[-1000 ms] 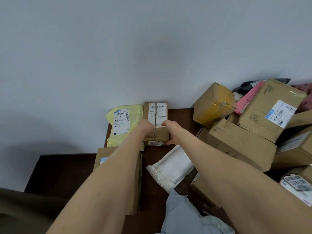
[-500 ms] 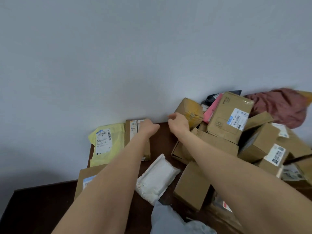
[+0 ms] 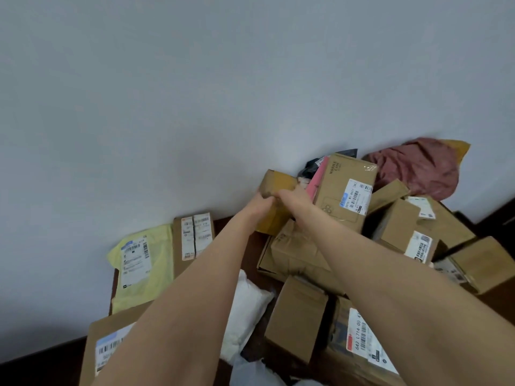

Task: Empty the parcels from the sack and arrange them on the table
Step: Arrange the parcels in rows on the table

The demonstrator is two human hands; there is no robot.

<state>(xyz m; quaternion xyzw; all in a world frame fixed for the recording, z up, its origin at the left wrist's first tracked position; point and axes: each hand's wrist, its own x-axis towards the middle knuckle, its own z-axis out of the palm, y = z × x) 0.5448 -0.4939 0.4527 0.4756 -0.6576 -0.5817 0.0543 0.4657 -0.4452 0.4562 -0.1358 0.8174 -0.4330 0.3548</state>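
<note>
Both hands have left the small labelled box [image 3: 193, 236], which lies to their left beside the yellow mailer [image 3: 142, 268]. Head view: left hand [image 3: 257, 203] and right hand [image 3: 292, 196] sit close together, fingers curled on the yellow-taped box [image 3: 276, 182] atop the parcel heap [image 3: 390, 227]. Likely the next parcel to place.

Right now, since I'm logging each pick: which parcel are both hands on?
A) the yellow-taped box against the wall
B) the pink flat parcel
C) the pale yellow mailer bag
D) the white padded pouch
A: the left hand and right hand both grip the yellow-taped box at the wall.
</note>
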